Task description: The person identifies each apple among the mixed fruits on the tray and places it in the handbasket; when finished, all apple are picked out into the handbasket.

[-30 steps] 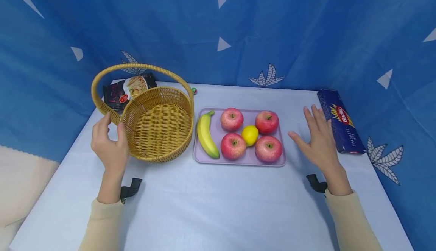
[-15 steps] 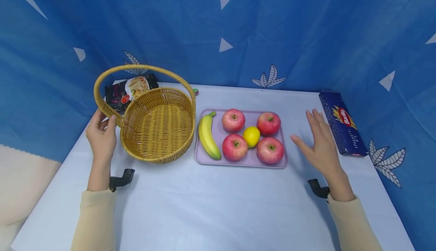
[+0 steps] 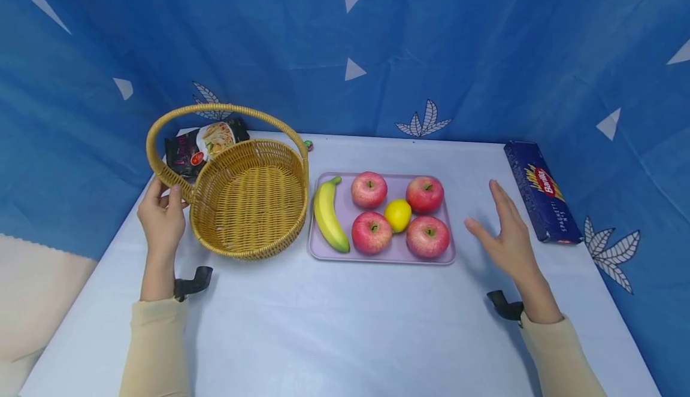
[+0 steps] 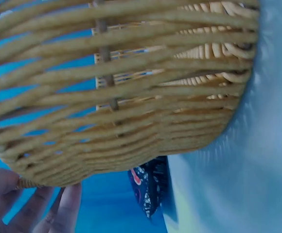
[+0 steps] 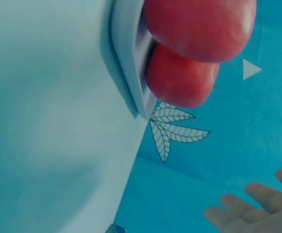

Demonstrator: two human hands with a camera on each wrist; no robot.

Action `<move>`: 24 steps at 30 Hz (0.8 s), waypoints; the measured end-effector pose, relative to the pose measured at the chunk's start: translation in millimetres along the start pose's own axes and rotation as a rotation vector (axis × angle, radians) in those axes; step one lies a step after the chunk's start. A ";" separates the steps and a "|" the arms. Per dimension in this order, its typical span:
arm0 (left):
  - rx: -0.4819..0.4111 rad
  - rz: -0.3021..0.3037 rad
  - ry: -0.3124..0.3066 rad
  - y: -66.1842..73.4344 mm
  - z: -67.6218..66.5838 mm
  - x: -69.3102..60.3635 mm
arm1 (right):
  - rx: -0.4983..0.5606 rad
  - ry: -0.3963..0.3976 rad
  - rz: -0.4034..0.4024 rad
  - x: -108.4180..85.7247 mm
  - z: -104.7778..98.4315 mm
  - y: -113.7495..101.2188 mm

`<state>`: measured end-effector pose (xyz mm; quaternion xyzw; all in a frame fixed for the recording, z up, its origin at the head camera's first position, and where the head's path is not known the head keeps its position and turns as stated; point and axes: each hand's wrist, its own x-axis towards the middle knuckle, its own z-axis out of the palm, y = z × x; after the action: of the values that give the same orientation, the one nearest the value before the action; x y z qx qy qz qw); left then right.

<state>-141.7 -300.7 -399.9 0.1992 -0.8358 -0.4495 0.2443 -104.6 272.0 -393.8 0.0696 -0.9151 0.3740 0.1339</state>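
Observation:
A woven basket (image 3: 256,205) with a tall arched handle (image 3: 229,108) stands at the left of the table. My left hand (image 3: 162,217) pinches the left foot of that handle between thumb and fingers, seen also beneath the woven wall (image 4: 131,97) in the left wrist view. My right hand (image 3: 507,241) hovers with straight fingers, holding nothing, right of a lilac tray (image 3: 396,250). On the tray lie a banana (image 3: 329,214), several red apples (image 3: 372,232) and a lemon (image 3: 398,215). The right wrist view shows two apples (image 5: 182,77) at the tray's edge.
A black food packet (image 3: 185,151) lies behind the basket. At the right edge of the table is a blue spaghetti box (image 3: 544,193). A tiny green-red item (image 3: 308,145) sits near the back edge. Blue patterned cloth (image 3: 431,44) hangs behind the table.
My left hand has moved left and forward from beside the basket and taken hold of the handle's foot. The right hand has turned slightly, still in the air. Basket and fruit look unmoved.

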 end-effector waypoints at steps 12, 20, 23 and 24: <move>0.009 0.068 -0.025 -3.6 -2.7 -0.1 | 0.084 -0.188 0.066 -12.4 19.8 2.3; 0.000 0.101 -0.041 -6.7 -3.2 -0.2 | 0.107 -0.272 0.086 -16.5 32.9 -1.7; 0.006 0.112 -0.038 -7.9 -2.9 -0.2 | 0.102 -0.294 0.103 -16.6 37.7 -3.6; 0.006 0.114 -0.036 -8.4 -3.0 -0.1 | 0.103 -0.300 0.109 -16.6 39.3 -4.6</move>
<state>-138.9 -306.9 -405.7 0.1440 -0.8515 -0.4356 0.2540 -95.4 241.6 -422.5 0.0816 -0.9069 0.4124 -0.0286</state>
